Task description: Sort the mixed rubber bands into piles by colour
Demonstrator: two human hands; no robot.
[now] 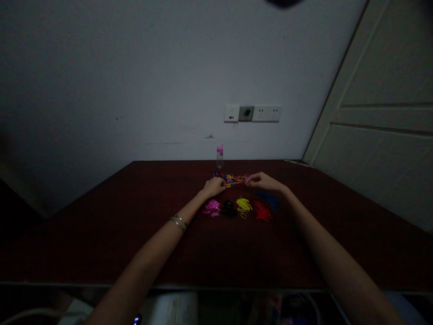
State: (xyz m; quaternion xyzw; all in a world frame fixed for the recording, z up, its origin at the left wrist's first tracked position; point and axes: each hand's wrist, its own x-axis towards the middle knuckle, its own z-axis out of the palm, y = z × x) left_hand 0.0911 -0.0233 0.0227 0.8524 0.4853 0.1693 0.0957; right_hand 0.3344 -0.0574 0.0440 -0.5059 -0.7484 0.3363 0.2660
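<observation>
A mixed heap of multicoloured small rubber bands (236, 180) lies on the dark red table between my two hands. My left hand (214, 186) rests at the heap's left end with its fingers curled in. At the right end, my right hand (263, 181) has thumb and fingertips brought together against the bands. Whatever either hand pinches is too small to make out. Nearer to me lie sorted piles: pink bands (212, 207), black bands (229, 208), yellow bands (243, 205) and red bands (263, 211). Blue bands (269, 199) sit beside my right wrist, partly in shadow.
A small clear bottle with a pink top (219, 158) stands behind the heap, near the wall. Sockets and a switch panel (252, 113) are set in the wall. A pale panelled door (382, 122) is at the right. The table's front edge (237, 287) runs below my forearms.
</observation>
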